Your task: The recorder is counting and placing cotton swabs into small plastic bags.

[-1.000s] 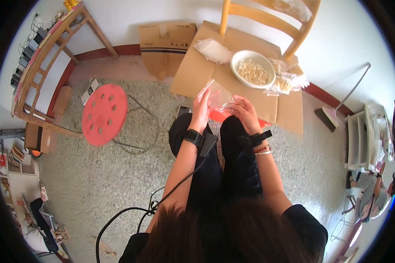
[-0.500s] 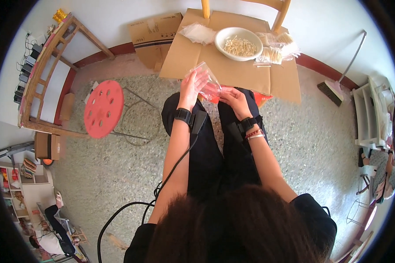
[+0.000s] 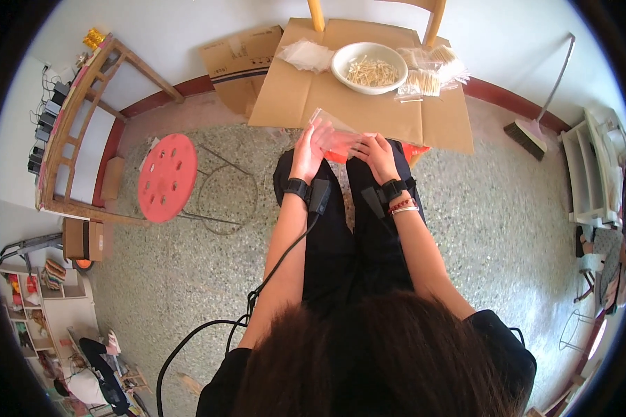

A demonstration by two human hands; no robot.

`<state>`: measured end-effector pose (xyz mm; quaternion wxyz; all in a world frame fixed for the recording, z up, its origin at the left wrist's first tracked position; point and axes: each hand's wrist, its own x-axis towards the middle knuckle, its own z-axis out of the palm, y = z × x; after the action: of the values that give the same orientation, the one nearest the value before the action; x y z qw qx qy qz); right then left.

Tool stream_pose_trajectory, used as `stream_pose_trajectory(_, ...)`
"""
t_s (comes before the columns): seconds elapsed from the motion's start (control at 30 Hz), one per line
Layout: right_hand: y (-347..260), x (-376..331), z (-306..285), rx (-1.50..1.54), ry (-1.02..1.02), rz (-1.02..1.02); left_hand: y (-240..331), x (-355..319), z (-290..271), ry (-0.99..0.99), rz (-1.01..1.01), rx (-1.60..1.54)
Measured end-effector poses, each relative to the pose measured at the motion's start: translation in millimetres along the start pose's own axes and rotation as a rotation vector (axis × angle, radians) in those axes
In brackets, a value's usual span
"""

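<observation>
A clear plastic bag [image 3: 339, 132] is stretched between my hands over my knees, just short of the cardboard's near edge. My left hand [image 3: 307, 154] grips its left end, with the fingers showing through the film. At its right end, my right hand [image 3: 379, 156] pinches the film between thumb and fingers. No contents show inside the bag. Beyond it stands a white bowl [image 3: 336, 67] of loose cotton swabs [image 3: 372, 71]. Left of the bowl lies a pile of clear bags [image 3: 305, 54]; on its right are several bags packed with swabs [image 3: 424, 83].
Flattened cardboard [image 3: 327, 101] covers the seat of a wooden chair [image 3: 435, 21]. A red round stool [image 3: 167, 177] stands to the left, and a broom [image 3: 528, 139] leans at the right wall. Cables [image 3: 209, 323] run along my left arm. Another person [image 3: 94, 382] sits at the lower left.
The bag has turned from slanting upright to lying flatter between my hands. My left hand has shifted slightly right and nearer to me. The whole view has shifted a little.
</observation>
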<state>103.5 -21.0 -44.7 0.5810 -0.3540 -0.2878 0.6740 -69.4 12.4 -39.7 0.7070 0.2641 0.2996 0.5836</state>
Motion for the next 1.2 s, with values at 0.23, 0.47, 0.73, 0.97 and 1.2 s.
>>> stream_pose_trajectory(0.23, 1.9, 6.5, -15.1, 0.225, -0.033, -0.139, -6.9, 4.2, -8.5, 0.052, 0.062, 0.05)
stream_pose_trajectory(0.47, -3.8, 8.7, -12.4, 0.241, 0.007, -0.13, -4.4, -3.7, -18.7, -0.017, 0.091, 0.242)
stream_pose_trajectory(0.73, -5.7, 12.1, -22.4, 0.419, 0.069, -0.198, 1.0, -5.6, -22.4, -0.251, -0.011, 0.094)
stream_pose_trajectory(0.97, 2.2, 5.8, -11.5, 0.059, 0.077, -0.295, -2.6, -3.3, -17.4, -0.094, 0.127, -0.163)
stream_pose_trajectory(1.2, 7.6, -2.4, 2.0, -0.371, -0.157, -0.264, -11.0, -10.3, -11.3, -0.335, 0.026, 0.289)
